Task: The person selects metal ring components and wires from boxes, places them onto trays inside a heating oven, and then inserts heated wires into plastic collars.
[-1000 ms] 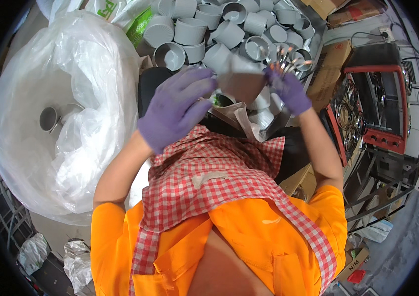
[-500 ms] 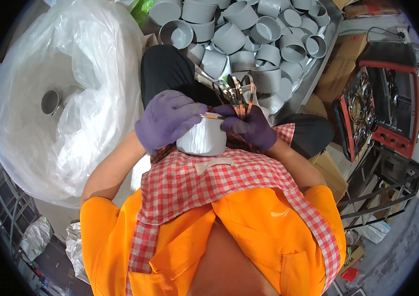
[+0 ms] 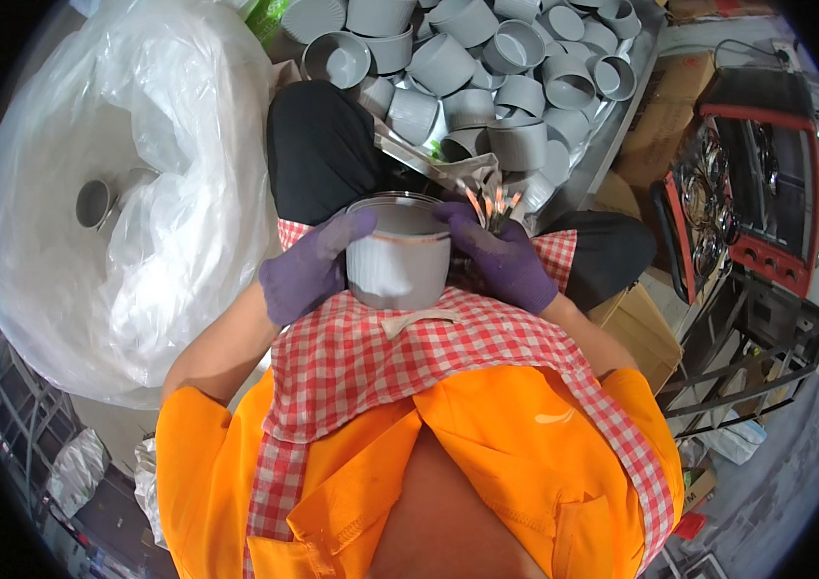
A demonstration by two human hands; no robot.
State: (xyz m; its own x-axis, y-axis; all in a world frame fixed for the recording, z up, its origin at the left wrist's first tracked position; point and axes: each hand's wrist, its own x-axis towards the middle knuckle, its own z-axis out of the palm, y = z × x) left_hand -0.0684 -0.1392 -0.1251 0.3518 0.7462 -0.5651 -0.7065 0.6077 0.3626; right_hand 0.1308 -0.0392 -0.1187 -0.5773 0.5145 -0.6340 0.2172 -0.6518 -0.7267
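Observation:
A grey round pot (image 3: 398, 268) stands upright against my apron, with a thin shiny metal ring (image 3: 395, 199) around its rim. My left hand (image 3: 318, 259), in a purple glove, grips the pot's left side, thumb near the rim. My right hand (image 3: 506, 253), gloved alike, holds the pot's right side with its fingers at the rim. Out of the top of that hand sticks a bunch of thin metal rings (image 3: 491, 205), blurred by motion. Parts of the right fingers are hidden behind the pot.
Many grey ribbed pots (image 3: 516, 46) lie heaped in a metal tray (image 3: 622, 125) ahead. At left a large clear plastic bag (image 3: 207, 241) holds a grey pot (image 3: 94, 204). Right of me stands a red toaster oven (image 3: 776, 193) with shiny rings on its lowered door, beside a cardboard box (image 3: 665, 121).
The pot has tipped so its opening and ringed rim now show. My left hand has moved off the top to the pot's side. The ring bunch in my right hand has swung lower.

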